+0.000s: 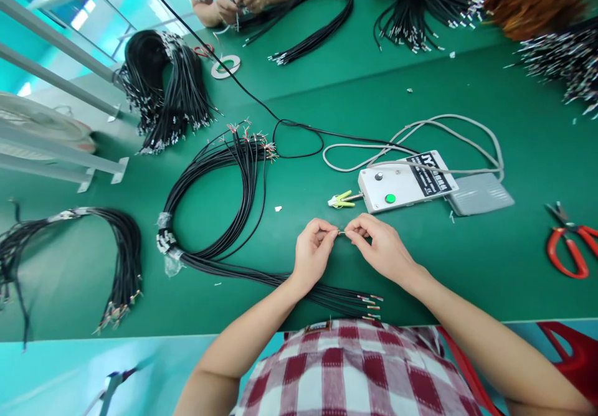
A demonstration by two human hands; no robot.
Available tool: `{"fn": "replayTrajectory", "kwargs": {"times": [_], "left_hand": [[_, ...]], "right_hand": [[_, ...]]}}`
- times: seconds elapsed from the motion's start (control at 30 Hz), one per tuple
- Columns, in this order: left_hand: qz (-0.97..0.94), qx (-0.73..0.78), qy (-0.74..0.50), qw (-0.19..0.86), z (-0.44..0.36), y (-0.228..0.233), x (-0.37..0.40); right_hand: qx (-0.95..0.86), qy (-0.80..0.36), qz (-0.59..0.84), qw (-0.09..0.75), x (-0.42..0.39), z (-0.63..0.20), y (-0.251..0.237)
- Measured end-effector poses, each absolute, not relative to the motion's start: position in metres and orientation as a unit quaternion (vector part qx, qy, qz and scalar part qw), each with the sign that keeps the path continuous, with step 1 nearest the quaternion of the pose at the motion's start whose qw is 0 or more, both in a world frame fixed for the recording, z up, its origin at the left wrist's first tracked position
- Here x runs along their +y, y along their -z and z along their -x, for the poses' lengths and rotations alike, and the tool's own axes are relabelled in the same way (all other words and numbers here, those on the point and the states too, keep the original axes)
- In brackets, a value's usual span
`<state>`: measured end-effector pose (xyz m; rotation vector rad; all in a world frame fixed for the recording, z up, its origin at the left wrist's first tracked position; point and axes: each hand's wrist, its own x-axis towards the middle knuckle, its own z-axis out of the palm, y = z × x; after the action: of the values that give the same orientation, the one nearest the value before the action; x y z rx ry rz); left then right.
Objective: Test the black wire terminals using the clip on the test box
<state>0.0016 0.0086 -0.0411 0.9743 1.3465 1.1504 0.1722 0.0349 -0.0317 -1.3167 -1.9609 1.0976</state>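
My left hand (312, 253) and my right hand (380, 246) meet above the green table, thumbs and forefingers pinched close together. Between the fingertips shows a short bit of thin cable end (341, 233); the rest of it is hidden by my fingers. A looped bundle of black cables (243, 273), tied with clear wrap, passes under my left forearm. Its near ends (371, 301) show bare coloured wires, while the far ends (252, 142) fan out. Just beyond my hands lies a white box (380, 185) with a green button and a yellow-green clamp-like tip (342, 200).
Red-handled cutters (567, 241) lie at right, and a grey pedal (481, 195) sits by the box. Cable bundles lie at left (116, 235), back left (180, 80) and back right (430, 11). A roll of tape (226, 66) is near a co-worker's hands (240, 4).
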Motion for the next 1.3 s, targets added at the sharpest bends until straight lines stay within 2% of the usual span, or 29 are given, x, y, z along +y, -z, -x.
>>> {"fn": "replayTrajectory", "kwargs": {"times": [0.17, 0.3, 0.37, 0.47, 0.67, 0.9, 1.0, 1.17, 1.3], "left_hand": [[-0.452, 0.559, -0.469, 0.513, 0.001, 0.044, 0.009], [-0.574, 0.557, -0.443, 0.404, 0.007, 0.043, 0.009], [-0.622, 0.544, -0.43, 0.364, 0.01, 0.042, 0.01], [-0.601, 0.534, -0.439, 0.401, 0.012, 0.043, 0.012], [-0.517, 0.551, -0.468, 0.458, 0.013, 0.042, 0.017], [-0.573, 0.56, -0.451, 0.393, 0.017, 0.042, 0.021], [-0.545, 0.575, -0.46, 0.402, 0.023, 0.045, 0.029], [-0.509, 0.591, -0.459, 0.425, 0.027, 0.045, 0.044], [-0.498, 0.606, -0.454, 0.422, 0.026, 0.044, 0.052]], "right_hand": [[-0.839, -0.194, 0.454, 0.23, 0.035, -0.169, 0.029], [-0.893, -0.082, 0.385, 0.218, 0.043, -0.165, 0.029], [-0.908, -0.063, 0.343, 0.23, 0.049, -0.167, 0.03], [-0.922, -0.055, 0.295, 0.244, 0.056, -0.174, 0.031], [-0.897, 0.008, 0.375, 0.236, 0.053, -0.177, 0.023], [-0.911, 0.035, 0.356, 0.204, 0.06, -0.164, 0.015], [-0.905, 0.056, 0.384, 0.172, 0.076, -0.165, 0.012], [-0.912, 0.087, 0.394, 0.071, 0.102, -0.16, 0.013], [-0.917, 0.09, 0.386, 0.052, 0.111, -0.157, 0.017]]}}
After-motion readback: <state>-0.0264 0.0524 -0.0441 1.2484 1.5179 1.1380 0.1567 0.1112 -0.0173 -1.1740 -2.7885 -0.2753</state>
